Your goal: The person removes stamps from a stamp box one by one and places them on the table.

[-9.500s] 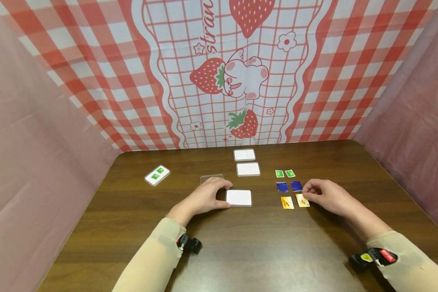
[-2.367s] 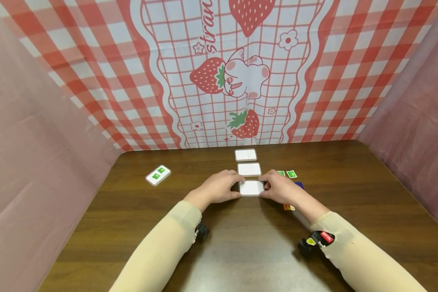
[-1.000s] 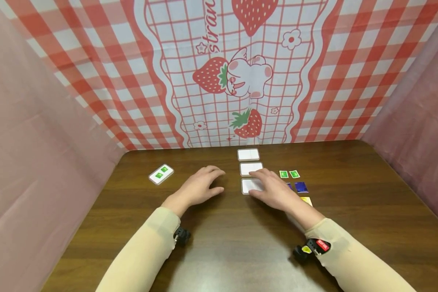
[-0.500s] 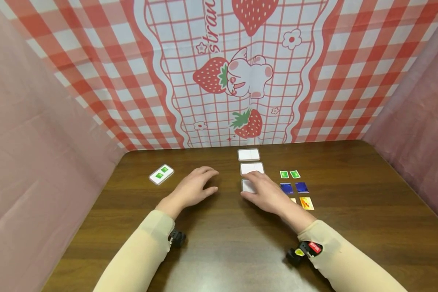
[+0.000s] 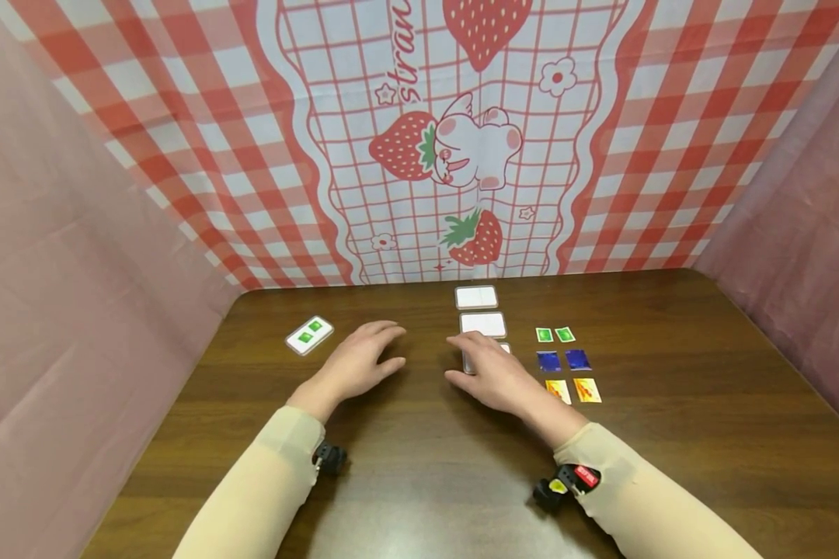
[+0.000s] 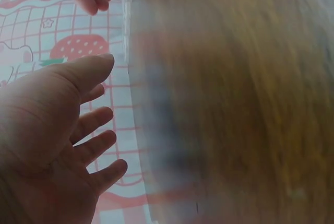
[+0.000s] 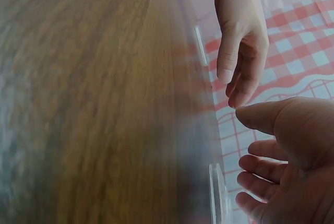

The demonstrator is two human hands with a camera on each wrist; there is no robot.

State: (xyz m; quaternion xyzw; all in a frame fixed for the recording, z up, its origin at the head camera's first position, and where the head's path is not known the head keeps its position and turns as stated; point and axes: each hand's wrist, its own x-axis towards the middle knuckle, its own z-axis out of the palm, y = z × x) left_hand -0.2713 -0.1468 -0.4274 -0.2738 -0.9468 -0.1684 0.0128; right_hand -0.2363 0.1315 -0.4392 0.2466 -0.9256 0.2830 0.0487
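My left hand (image 5: 356,361) hovers over the table left of the middle, fingers apart and holding nothing. My right hand (image 5: 492,373) holds nothing either and partly covers the nearest of three blank white cards; whether it touches that card cannot be told. Behind it lie the middle card (image 5: 482,324) and the far card (image 5: 476,296), in a column. In the right wrist view, the right hand's fingers (image 7: 261,169) are loosely spread. To the right sit two green squares (image 5: 544,335), two dark blue squares (image 5: 578,359) and two yellow-orange squares (image 5: 587,390), in pairs.
A white card (image 5: 296,342) bearing two green squares lies slanted at the table's left. A checked strawberry cloth (image 5: 419,233) hangs along the back edge of the brown wooden table (image 5: 405,466). Pink cloth (image 5: 77,272) hangs at both sides.
The nearest white card was slid back and right into the column with both hands at its ends. Both hands have since released it and drifted left, uncovering the colored squares.
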